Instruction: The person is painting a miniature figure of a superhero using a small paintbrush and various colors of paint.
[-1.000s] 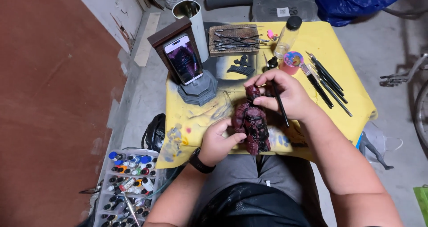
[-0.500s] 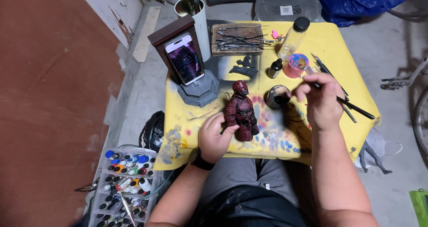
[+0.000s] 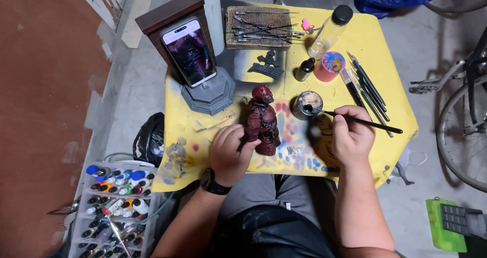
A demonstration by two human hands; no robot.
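Head view looks down on a yellow table [image 3: 385, 111] spotted with paint. On it the left hand [image 3: 231, 154] is wrapped around the lower part of a dark red figure [image 3: 263, 120], fingers curled on its left side and thumb pressing near the base, so the figure stands upright just in front of the person. The right hand [image 3: 350, 136] is clenched around a thin black brush [image 3: 355, 119], held almost level; its tip rests in a small round paint pot [image 3: 306, 105] just right of the figure's head.

Half a second ago the brush hand was higher and further right, beside the pink cup [image 3: 329, 65]; now it has dropped closer to the body with the tip in the pot. A second ago both hands were together on the figure, which lay tilted; now it is upright and the hands are apart.

Beyond the pot lie spare brushes [image 3: 368, 85], a clear bottle [image 3: 329, 31] with a black cap, and a tray of tools [image 3: 261, 27]. A phone [image 3: 188, 50] leans on a wooden stand to the left. On the floor by the left arm sits a rack of paint bottles [image 3: 114, 207].
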